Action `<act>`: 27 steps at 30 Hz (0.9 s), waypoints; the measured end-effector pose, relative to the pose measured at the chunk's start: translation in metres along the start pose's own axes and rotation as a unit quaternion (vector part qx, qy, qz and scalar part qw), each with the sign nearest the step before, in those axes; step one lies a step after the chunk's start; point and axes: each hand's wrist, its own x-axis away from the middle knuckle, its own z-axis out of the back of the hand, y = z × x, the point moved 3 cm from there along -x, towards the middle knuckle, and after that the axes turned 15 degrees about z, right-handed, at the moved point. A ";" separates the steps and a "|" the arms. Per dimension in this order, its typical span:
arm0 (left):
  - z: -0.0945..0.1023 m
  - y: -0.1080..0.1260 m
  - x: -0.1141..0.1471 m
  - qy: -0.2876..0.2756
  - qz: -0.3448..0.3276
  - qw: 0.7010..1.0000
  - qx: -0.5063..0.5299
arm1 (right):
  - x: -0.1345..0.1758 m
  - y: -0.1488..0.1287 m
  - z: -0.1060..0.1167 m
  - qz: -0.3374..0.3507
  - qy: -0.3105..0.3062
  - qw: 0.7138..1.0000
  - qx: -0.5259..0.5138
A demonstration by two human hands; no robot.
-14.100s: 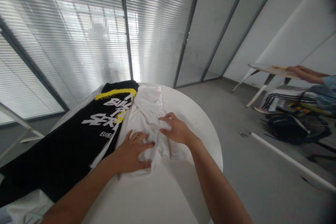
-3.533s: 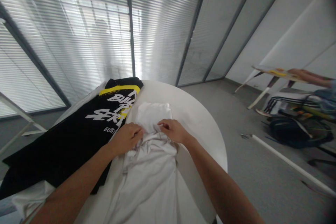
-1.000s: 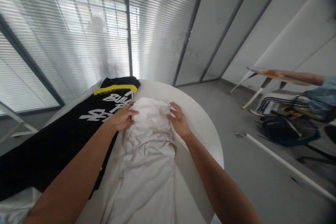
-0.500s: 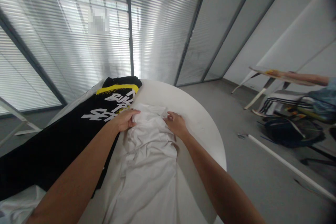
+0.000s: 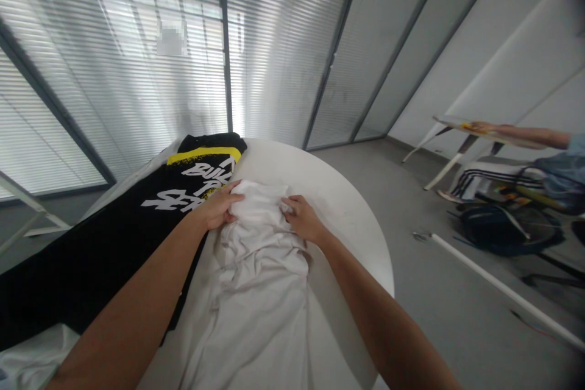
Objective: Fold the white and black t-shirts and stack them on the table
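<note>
A wrinkled white cloth garment [image 5: 265,268] stretches along the round white table [image 5: 354,213], its far end bunched up. I cannot make out which kind of garment it is. My left hand [image 5: 220,206] grips the left side of that far end between thumb and fingers. On the opposite side my right hand [image 5: 301,217] pinches a fold of the same white fabric. Beside my left arm lies a black garment [image 5: 109,237] with a yellow band and white lettering, flat on the table.
Light fabric [image 5: 39,350] shows at the lower left. Behind the table stands a glass partition with blinds [image 5: 183,73]. To the right, a seated person's arm [image 5: 534,134] rests on another table [image 5: 450,123]. A white pole [image 5: 493,283] and a dark bag [image 5: 493,228] are near there.
My right hand has moved slightly left and closed on a fold of the white cloth's edge. My left hand has barely shifted and keeps its hold.
</note>
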 end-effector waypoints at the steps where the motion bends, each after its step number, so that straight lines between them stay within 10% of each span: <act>1: 0.000 0.001 0.000 0.005 -0.019 1.000 -0.007 | -0.001 0.001 0.001 0.012 0.035 0.999 -0.024; 9: -0.003 0.010 0.003 -0.018 -0.135 0.989 0.051 | -0.002 -0.003 0.020 0.020 0.195 0.953 -0.232; 18: -0.005 0.011 0.004 -0.070 -0.183 0.980 0.041 | 0.000 -0.014 0.014 -0.145 0.175 0.863 -0.451; 27: -0.006 0.010 0.006 -0.134 -0.200 0.970 0.032 | -0.004 -0.018 0.000 -0.105 0.202 0.827 -0.515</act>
